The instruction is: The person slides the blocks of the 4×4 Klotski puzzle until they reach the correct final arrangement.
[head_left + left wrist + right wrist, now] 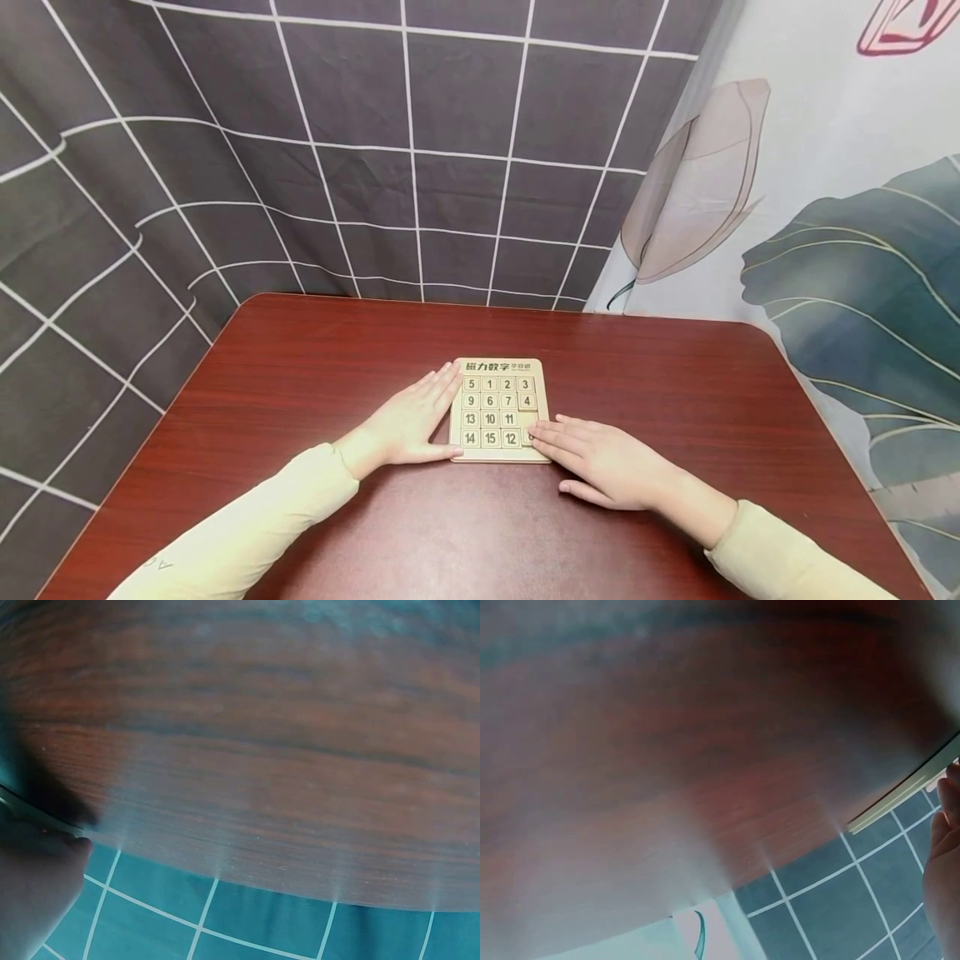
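Note:
A pale wooden number sliding puzzle lies flat on the table, its square tiles printed with black numbers below a line of dark characters. One gap in the tiles shows at the right side, just under the tile marked 4. My left hand rests along the puzzle's left edge, fingers straight, thumb at the lower left corner. From the right, my right hand reaches over the edge with extended fingers. Its fingertips touch the lower right tile and partly hide its number.
The reddish-brown wooden table has rounded back corners. Behind it hangs a dark grey curtain with a white grid, and at the right a white curtain with large leaf prints.

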A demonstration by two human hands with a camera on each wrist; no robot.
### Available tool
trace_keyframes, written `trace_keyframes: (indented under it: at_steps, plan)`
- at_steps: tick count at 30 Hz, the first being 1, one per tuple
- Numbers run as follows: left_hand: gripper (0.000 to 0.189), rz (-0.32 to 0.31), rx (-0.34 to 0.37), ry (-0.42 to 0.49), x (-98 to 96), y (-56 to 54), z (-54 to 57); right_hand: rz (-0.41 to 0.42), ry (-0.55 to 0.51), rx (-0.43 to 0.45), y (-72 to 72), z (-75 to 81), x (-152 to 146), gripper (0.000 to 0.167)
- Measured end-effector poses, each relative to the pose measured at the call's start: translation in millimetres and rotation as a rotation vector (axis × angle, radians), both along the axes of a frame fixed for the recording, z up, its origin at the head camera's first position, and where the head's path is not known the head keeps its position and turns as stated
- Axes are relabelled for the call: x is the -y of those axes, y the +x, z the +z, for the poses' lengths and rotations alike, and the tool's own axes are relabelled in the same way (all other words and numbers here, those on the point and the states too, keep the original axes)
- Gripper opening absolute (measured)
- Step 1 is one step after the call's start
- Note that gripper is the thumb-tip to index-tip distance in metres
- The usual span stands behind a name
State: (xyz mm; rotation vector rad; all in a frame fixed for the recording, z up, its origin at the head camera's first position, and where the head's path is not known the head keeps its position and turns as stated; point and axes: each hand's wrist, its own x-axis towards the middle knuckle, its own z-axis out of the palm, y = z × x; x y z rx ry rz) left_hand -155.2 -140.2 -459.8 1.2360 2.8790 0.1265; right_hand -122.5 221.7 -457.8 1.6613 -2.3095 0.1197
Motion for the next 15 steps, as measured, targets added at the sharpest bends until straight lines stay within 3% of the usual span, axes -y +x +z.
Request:
trace_keyframes:
  at_steps: [10,15]
  plan:
    - [0.107,-0.005,0.000,0.003,0.4,0.1,-0.5,-0.040,0.013,0.016,-14.2,-0.8,5,0.060]
    - [0.108,-0.003,0.004,0.001,0.9,-1.3,-2.3,-0.039,0.018,0.021,-12.4,-0.5,8,0.061]
